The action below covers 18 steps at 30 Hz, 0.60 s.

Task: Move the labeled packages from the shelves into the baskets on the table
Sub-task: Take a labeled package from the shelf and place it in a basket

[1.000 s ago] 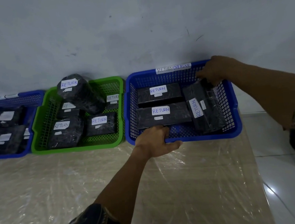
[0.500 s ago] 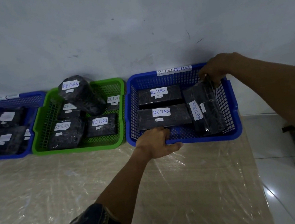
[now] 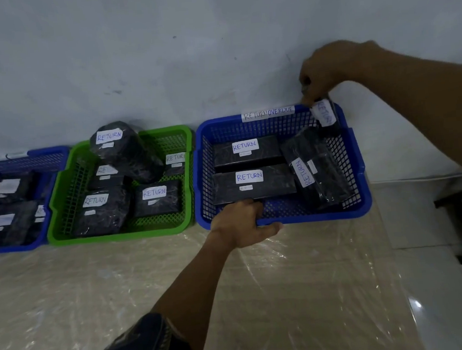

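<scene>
the left hand (image 3: 239, 224) reaches forward on a nearly straight arm in a dark patterned sleeve (image 3: 144, 347). its grip is curled over the near rim of the right blue basket (image 3: 324, 217), fingers hooked inside the wall and thumb stretched along the outer edge. the right arm comes in from the right, raised over the basket's far right corner with the wrist bent down. the right hand (image 3: 326, 69) has its grip pinching the top of a small black package (image 3: 327, 117) marked "return", which hangs upright with its lower end inside that corner.

three other "return" packages lie in this basket: the rear flat package (image 3: 246, 154), the front flat package (image 3: 252, 185), and the tilted package (image 3: 318, 173) by the right wall. a paper tag (image 3: 268, 113) on the far rim reads "return overdue". the basket sits on the plastic-covered counter (image 3: 289, 294), just beside a green basket (image 3: 118, 236) of packages.
</scene>
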{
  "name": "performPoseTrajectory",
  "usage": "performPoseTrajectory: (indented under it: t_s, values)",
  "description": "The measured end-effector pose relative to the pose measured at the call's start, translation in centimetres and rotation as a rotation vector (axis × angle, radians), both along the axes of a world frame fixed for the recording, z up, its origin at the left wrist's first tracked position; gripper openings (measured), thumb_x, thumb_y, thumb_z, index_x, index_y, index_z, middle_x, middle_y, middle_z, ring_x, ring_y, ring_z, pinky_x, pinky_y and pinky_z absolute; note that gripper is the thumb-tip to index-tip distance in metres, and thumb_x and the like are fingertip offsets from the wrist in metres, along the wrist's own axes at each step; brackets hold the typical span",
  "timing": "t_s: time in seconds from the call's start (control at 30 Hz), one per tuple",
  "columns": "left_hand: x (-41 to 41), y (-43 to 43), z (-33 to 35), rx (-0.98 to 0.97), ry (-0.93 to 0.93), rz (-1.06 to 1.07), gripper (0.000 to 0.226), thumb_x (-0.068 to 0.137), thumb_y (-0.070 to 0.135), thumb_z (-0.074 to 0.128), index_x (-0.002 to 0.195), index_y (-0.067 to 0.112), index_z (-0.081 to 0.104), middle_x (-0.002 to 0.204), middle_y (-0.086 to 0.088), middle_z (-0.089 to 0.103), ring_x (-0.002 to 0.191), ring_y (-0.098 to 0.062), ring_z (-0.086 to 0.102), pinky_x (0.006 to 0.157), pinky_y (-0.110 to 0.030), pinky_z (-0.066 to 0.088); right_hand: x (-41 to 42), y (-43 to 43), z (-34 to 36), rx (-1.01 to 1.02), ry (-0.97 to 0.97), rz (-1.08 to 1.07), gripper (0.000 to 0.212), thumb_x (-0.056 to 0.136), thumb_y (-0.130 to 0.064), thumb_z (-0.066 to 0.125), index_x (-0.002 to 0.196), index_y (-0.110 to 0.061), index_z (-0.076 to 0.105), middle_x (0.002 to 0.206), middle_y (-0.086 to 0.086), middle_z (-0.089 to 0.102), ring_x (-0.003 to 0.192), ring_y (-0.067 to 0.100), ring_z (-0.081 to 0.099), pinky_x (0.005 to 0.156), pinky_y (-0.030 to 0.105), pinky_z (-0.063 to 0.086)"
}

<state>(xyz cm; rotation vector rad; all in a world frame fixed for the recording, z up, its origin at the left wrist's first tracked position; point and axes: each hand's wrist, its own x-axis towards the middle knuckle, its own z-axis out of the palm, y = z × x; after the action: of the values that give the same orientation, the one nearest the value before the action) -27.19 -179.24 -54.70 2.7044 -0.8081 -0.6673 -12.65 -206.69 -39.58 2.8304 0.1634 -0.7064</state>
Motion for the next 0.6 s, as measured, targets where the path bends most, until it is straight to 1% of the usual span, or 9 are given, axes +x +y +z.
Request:
performPoseTrajectory:
  t_s: [0.1, 0.17, 0.2, 0.3, 0.37, 0.4, 0.47, 0.53, 0.6]
  values:
    - [-0.1, 0.0, 0.0, 0.013, 0.001, 0.0, 0.058, 0.072, 0.08, 0.041, 0.072, 0.023, 0.05, 0.083, 0.004, 0.056, 0.076, -0.017, 0.055, 0.073, -0.038, 0.053, -0.7, 0.6, 1.2, 0.007, -0.198, 0.066, 0.057, 0.075, -0.06, 0.066, 0.11, -0.015, 0.065, 0.101, 0.01, 0.065, 0.09, 0.028, 0.058, 0.071, 0.032, 0.044]
    - [-0.1, 0.0, 0.0, 0.025, 0.009, 0.002, 0.059, 0.072, 0.081, 0.041, 0.074, 0.022, 0.051, 0.084, 0.004, 0.056, 0.077, -0.017, 0.054, 0.074, -0.037, 0.052, -1.1, 1.1, 1.9, 0.072, -0.216, 0.037, 0.055, 0.076, -0.058, 0.065, 0.111, -0.016, 0.064, 0.106, 0.011, 0.065, 0.093, 0.028, 0.057, 0.07, 0.03, 0.04]
    - [-0.1, 0.0, 0.1, 0.028, 0.009, 0.003, 0.059, 0.072, 0.081, 0.04, 0.074, 0.023, 0.051, 0.084, 0.005, 0.055, 0.077, -0.017, 0.053, 0.074, -0.037, 0.051, -1.2, 1.4, 2.0, 0.138, -0.159, -0.011, 0.05, 0.077, -0.056, 0.066, 0.107, -0.015, 0.066, 0.105, 0.01, 0.065, 0.09, 0.027, 0.056, 0.07, 0.03, 0.039]
    - [-0.1, -0.1, 0.3, 0.025, 0.01, -0.005, 0.054, 0.075, 0.079, 0.042, 0.074, 0.025, 0.05, 0.085, 0.005, 0.054, 0.078, -0.017, 0.052, 0.074, -0.036, 0.05, -1.9, 2.4, 0.8, 0.352, 0.224, -0.233, 0.033, 0.074, -0.038, 0.072, 0.083, -0.006, 0.069, 0.086, 0.01, 0.065, 0.072, 0.019, 0.049, 0.059, 0.027, 0.037]
    - [-0.2, -0.2, 0.4, 0.022, 0.007, -0.011, 0.054, 0.076, 0.077, 0.044, 0.076, 0.023, 0.052, 0.085, 0.004, 0.056, 0.078, -0.017, 0.054, 0.075, -0.036, 0.05, -2.9, 2.7, -0.8, 0.362, 0.432, -0.358, 0.023, 0.07, -0.031, 0.073, 0.072, -0.009, 0.067, 0.068, 0.005, 0.059, 0.057, 0.016, 0.045, 0.051, 0.023, 0.033]
    - [-0.2, -0.1, 0.4, 0.022, 0.004, -0.011, 0.057, 0.075, 0.078, 0.043, 0.076, 0.022, 0.053, 0.085, 0.003, 0.057, 0.078, -0.017, 0.055, 0.075, -0.036, 0.051, -3.7, 2.7, -1.7, 0.337, 0.5, -0.397, 0.021, 0.071, -0.031, 0.073, 0.067, -0.012, 0.064, 0.059, 0.002, 0.054, 0.049, 0.014, 0.042, 0.047, 0.021, 0.03]
    - [-0.2, -0.1, 0.4, 0.025, -0.002, -0.005, 0.063, 0.071, 0.082, 0.037, 0.076, 0.021, 0.054, 0.086, 0.003, 0.058, 0.079, -0.019, 0.056, 0.075, -0.038, 0.052, -5.4, 2.7, -3.3, 0.3, 0.581, -0.44, 0.024, 0.074, -0.033, 0.069, 0.059, -0.017, 0.058, 0.049, -0.002, 0.043, 0.04, 0.011, 0.032, 0.043, 0.02, 0.023]
    - [-0.1, -0.2, 0.4, 0.027, -0.002, 0.0, 0.067, 0.067, 0.084, 0.033, 0.076, 0.021, 0.054, 0.087, 0.003, 0.058, 0.08, -0.019, 0.056, 0.076, -0.039, 0.052, -6.5, 2.6, -4.7, 0.405, 0.571, -0.502, 0.023, 0.071, -0.031, 0.071, 0.061, -0.015, 0.059, 0.05, 0.0, 0.047, 0.039, 0.011, 0.034, 0.044, 0.021, 0.024]
    - [-0.2, -0.2, 0.3, 0.02, -0.007, 0.0, 0.067, 0.066, 0.084, 0.032, 0.075, 0.022, 0.053, 0.086, 0.003, 0.058, 0.079, -0.019, 0.057, 0.076, -0.039, 0.052, -6.8, 2.3, -5.2, 0.514, 0.485, -0.523, 0.021, 0.067, -0.029, 0.075, 0.064, -0.012, 0.062, 0.055, 0.004, 0.055, 0.041, 0.014, 0.042, 0.044, 0.021, 0.03]
